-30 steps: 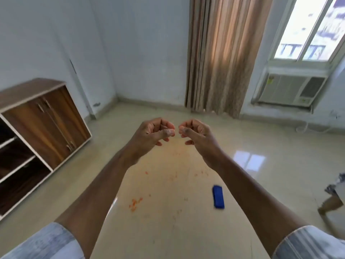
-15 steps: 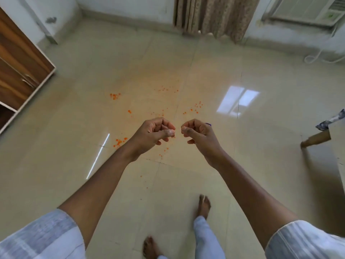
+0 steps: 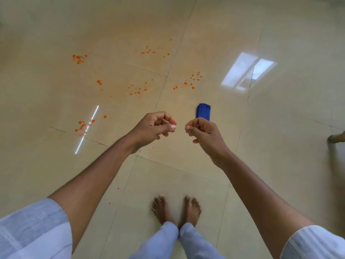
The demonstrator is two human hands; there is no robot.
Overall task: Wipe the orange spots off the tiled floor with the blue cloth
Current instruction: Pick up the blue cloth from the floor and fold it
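A folded blue cloth (image 3: 203, 111) lies on the beige tiled floor (image 3: 280, 128), partly hidden behind my right hand. Orange spots are scattered over the tiles beyond my hands: one cluster at the far left (image 3: 79, 58), one at the far middle (image 3: 149, 51), one in the centre (image 3: 138, 90), one right of centre (image 3: 190, 82), and one at the near left (image 3: 84, 125). My left hand (image 3: 155, 128) and my right hand (image 3: 203, 132) hang in the air side by side, fingers curled shut, nothing in them.
My two bare feet (image 3: 176, 210) stand together on the tile below my hands. A few tiny orange specks (image 3: 118, 188) lie near my left arm. A wooden furniture leg (image 3: 337, 137) shows at the right edge. Window glare (image 3: 246, 71) reflects on the floor.
The view has tilted further down, so the wall, curtain and cabinet have left the frame. My feet have come together, and the blue cloth shows above my right hand. Both hands keep their curled pose.
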